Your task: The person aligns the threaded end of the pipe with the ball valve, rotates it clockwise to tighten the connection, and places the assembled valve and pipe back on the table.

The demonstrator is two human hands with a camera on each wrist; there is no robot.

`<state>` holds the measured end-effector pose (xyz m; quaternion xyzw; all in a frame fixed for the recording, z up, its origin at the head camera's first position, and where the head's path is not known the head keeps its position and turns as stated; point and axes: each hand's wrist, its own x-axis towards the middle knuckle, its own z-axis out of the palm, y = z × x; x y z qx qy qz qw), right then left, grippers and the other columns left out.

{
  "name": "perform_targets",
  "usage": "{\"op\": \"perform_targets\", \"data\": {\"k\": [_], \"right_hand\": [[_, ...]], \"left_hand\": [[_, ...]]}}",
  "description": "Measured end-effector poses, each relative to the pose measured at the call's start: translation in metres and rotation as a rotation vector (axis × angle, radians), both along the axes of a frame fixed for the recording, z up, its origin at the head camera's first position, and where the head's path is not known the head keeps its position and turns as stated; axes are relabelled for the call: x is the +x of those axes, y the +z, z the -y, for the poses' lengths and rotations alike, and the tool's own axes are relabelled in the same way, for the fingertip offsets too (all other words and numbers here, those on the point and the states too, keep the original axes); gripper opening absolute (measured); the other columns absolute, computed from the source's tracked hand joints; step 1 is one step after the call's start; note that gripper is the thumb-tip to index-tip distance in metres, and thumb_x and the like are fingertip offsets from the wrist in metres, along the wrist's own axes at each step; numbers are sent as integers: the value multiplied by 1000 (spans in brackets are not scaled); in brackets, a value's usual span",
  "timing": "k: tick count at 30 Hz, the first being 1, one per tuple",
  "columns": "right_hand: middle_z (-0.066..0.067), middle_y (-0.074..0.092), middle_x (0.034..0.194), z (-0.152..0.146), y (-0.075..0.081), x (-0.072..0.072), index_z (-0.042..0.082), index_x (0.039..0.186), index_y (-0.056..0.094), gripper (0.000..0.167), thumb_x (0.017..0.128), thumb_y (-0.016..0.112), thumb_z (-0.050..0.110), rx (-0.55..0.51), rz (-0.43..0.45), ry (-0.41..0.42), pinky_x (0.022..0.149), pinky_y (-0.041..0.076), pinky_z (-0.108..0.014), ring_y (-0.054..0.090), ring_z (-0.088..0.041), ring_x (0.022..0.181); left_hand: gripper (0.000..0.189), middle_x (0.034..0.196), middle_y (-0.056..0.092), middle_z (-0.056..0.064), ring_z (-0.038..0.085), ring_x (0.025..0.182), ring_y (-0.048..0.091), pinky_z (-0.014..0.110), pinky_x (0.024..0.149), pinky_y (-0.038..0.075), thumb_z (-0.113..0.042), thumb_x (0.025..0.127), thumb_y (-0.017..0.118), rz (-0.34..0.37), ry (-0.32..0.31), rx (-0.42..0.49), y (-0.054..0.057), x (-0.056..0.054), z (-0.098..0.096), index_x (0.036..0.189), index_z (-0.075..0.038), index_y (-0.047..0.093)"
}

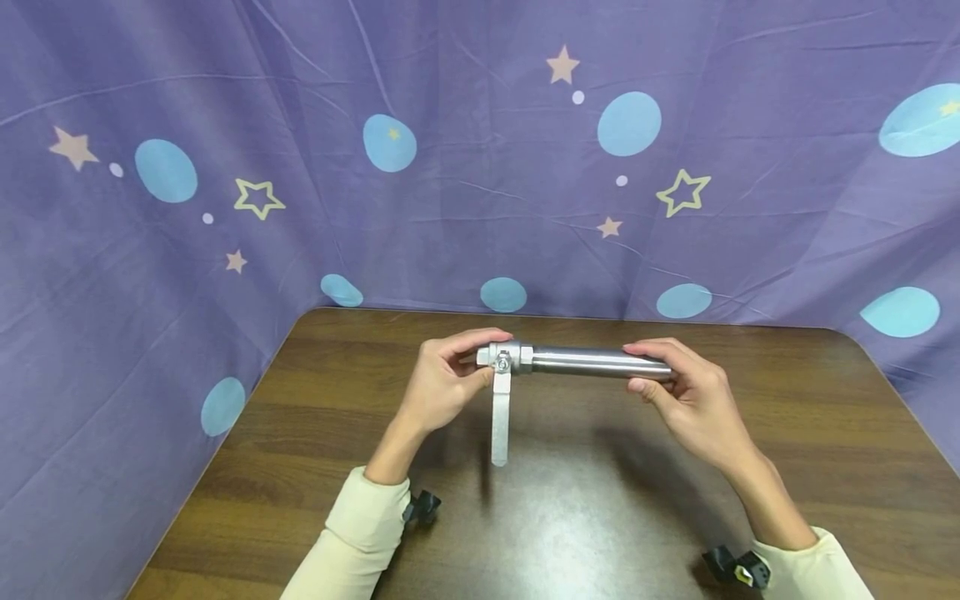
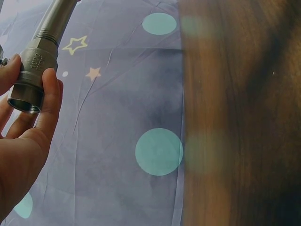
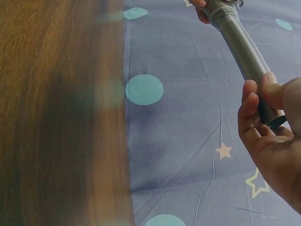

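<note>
A metal ball valve (image 1: 514,355) with a long flat lever handle (image 1: 500,421) is joined to a smooth steel pipe (image 1: 577,361). My left hand (image 1: 442,379) grips the valve body, fingers over the top and thumb near the lever's pivot. The lever points toward me. In the left wrist view the valve's open threaded end (image 2: 26,101) faces the camera. My right hand (image 1: 693,400) holds the pipe's far right end between thumb and fingers. Threads show where pipe meets valve in the right wrist view. Both pieces are held level above the table, their shadows beneath.
A brown wood-grain table (image 1: 315,467) spreads below the hands. Behind it and on the left hangs a purple curtain (image 1: 480,208) with stars and blue dots, meeting the table's far edge. A black wrist mount (image 1: 422,507) sits at the left cuff, and another (image 1: 735,568) at the right.
</note>
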<state>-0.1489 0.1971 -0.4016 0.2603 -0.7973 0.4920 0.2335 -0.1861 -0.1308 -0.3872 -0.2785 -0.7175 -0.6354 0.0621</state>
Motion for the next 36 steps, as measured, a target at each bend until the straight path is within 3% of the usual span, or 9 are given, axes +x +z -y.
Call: {"op": "perform_targets", "data": {"k": [7,16,24,28,32,36], "right_hand": [[3,72,109,-1,1,0,-2,127,72,50,82,76,-22,9,23,10,59,60,-16,72,-12,71],[-7,72,98,-2,0,0,3,130,72,46,88,75,-16,9,57,29,58,60,-19,72,-8,71],[5,69,92,-3,-1,1,4,130,72,49,87,74,-18,32,48,20,56,58,-19,68,-6,70],[3,69,92,-3,-1,1,2,131,71,48,87,74,-17,47,41,4,57,57,-16,66,-3,70],[-3,73,108,-2,0,2,-2,132,69,51,85,77,-18,18,57,25,65,61,-15,71,-3,83],[0,69,127,0,1,3,-2,135,66,59,81,79,-21,-26,74,61,78,65,-16,71,-2,102]], "left_hand": [[46,125,76,27,6,101,71,29,91,68,20,82,69,-3,8,-9,0,0,1,126,9,73],[46,125,76,26,7,101,71,30,91,68,20,82,69,-1,7,-14,0,0,1,126,8,73],[46,126,75,27,6,102,71,28,91,67,20,82,69,-7,0,-8,0,0,0,126,9,73],[46,127,75,27,6,103,71,28,90,67,20,82,70,-6,1,-5,1,0,0,126,9,73],[45,126,75,28,6,103,71,30,90,68,20,82,70,-15,-5,-3,0,0,0,126,9,73],[45,127,75,28,6,104,72,31,91,68,20,82,70,-14,-9,2,1,0,0,126,10,73]]}}
